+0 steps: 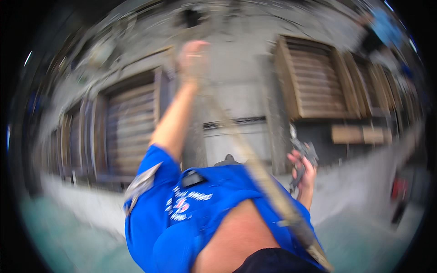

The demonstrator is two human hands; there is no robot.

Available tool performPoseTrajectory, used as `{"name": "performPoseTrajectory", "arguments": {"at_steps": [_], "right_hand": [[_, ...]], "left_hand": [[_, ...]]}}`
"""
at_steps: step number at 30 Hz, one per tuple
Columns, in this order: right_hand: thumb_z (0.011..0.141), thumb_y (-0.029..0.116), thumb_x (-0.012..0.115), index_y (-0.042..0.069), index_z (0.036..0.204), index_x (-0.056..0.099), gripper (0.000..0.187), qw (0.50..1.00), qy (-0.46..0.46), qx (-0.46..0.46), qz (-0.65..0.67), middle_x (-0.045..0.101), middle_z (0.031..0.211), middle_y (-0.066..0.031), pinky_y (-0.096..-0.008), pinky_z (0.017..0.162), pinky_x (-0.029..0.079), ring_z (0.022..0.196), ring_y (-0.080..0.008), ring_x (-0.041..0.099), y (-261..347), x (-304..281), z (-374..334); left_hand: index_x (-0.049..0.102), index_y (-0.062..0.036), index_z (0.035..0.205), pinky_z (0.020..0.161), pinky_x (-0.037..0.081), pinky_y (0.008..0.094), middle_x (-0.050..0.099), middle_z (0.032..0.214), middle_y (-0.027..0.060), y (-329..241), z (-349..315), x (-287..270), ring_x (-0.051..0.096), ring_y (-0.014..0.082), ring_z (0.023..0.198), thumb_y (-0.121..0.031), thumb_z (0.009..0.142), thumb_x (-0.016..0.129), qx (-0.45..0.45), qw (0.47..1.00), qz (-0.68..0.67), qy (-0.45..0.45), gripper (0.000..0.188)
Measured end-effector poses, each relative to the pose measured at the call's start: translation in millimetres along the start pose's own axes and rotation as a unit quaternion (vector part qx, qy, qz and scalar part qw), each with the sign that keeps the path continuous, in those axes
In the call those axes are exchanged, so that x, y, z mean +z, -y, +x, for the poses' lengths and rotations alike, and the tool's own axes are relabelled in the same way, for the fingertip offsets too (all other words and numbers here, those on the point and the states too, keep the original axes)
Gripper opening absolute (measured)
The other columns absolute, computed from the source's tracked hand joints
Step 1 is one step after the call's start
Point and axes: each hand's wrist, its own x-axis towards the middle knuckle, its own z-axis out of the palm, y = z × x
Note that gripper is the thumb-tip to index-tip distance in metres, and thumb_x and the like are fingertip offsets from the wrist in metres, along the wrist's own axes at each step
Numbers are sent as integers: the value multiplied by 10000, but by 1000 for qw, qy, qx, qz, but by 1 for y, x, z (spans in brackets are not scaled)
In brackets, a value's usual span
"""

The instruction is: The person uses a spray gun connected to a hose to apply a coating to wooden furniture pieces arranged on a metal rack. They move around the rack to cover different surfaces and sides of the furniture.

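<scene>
My left hand [194, 57] is stretched out ahead, smeared by motion, its shape compact and fist-like. A long beige pole-like thing [257, 170] runs from this hand across my front, down to the lower right. Whether it is stiff or a hose is unclear through the blur. Lower on the right, my right hand [306, 173] is closed around a grey pistol-shaped tool [306, 154]. A shiny, narrow metal end points up from the tool, and its lower part sticks out below my fingers.
Slatted wooden frames [316, 82] stand in a row on the right, with more slatted frames [129, 123] on the left. Wooden blocks [362, 135] lie below the right row. Another person in light blue [384, 29] is at the far right. A red object [399, 189] sits at the right edge.
</scene>
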Motion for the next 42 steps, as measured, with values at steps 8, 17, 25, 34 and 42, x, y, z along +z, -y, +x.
{"name": "performPoseTrajectory", "arguments": {"at_steps": [8, 17, 25, 34, 42], "right_hand": [[1113, 371, 464, 44, 1286, 550, 381, 995, -46, -30, -86, 672, 1018, -132, -258, 366, 446, 709, -162, 680, 0, -77, 23], [1094, 419, 509, 159, 1640, 262, 653, 984, 4, -87, -153, 629, 984, -69, -217, 418, 402, 767, -117, 610, 38, -86, 16], [1089, 451, 502, 126, 1641, 256, 686, 962, 127, -86, -225, 648, 988, -75, -240, 496, 433, 749, -132, 619, 51, -98, 54], [1090, 468, 488, 161, 1635, 273, 662, 935, 236, -73, -256, 646, 1019, -75, -237, 501, 440, 780, -137, 632, 81, -34, 104], [1028, 548, 575, 94, 1638, 203, 847, 866, 426, -108, -239, 618, 987, -123, -229, 389, 461, 745, -183, 647, 117, 110, 173]], "left_hand": [[618, -49, 825, 670, 472, 437, 589, 767, 145, -80, -183, 105, 614, 298, 742, -196, 921, 722, -294, 953, -12, 66, 204], [689, -46, 839, 790, 530, 477, 679, 888, 174, -142, -311, 58, 668, 383, 892, -426, 916, 749, -390, 864, -32, 318, 392], [686, -41, 840, 809, 537, 452, 681, 900, 145, -162, -316, 31, 670, 349, 921, -436, 933, 736, -406, 857, -24, 317, 409], [622, -41, 731, 647, 483, 415, 584, 747, 103, -170, -300, 26, 607, 293, 708, -358, 947, 751, -398, 897, -53, 183, 405], [495, -34, 680, 583, 430, 386, 532, 694, 76, -142, -256, 36, 542, 242, 624, -260, 929, 785, -332, 930, -118, 105, 444]]}}
